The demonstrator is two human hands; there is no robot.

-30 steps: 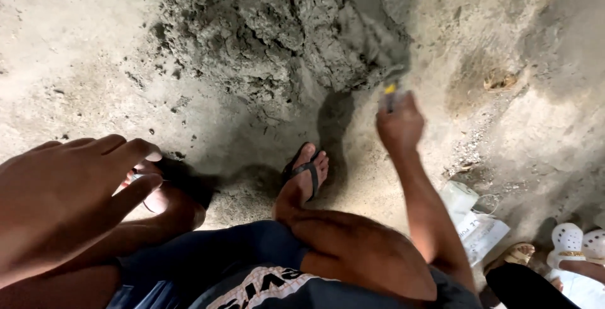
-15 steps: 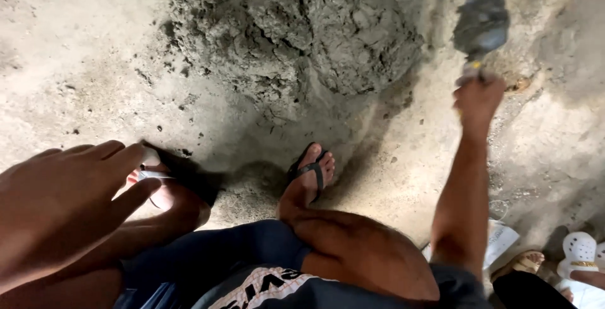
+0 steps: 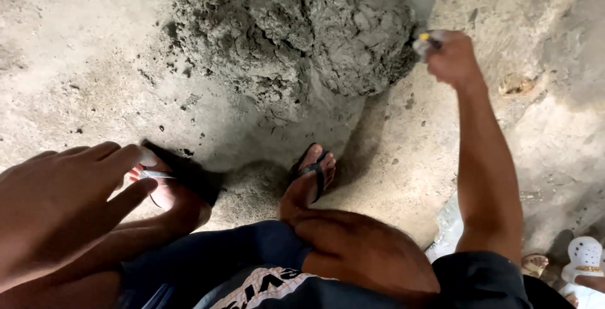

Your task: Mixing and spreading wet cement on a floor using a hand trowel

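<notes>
I see a rough, sandy concrete floor (image 3: 82,63) carrying a lumpy grey heap of wet mortar (image 3: 302,32) — with my two sandalled feet planted just below it — scattered crumbs around.

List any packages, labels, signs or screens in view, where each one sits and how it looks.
White bag or sheet: on the ground by the right arm, low right; pale, mostly hidden, kind unclear.
Printed shorts: bottom centre; dark blue with white and red print.
No signs or screens.
The right hand grips a yellow-tipped tool handle at the mortar pile.
</notes>
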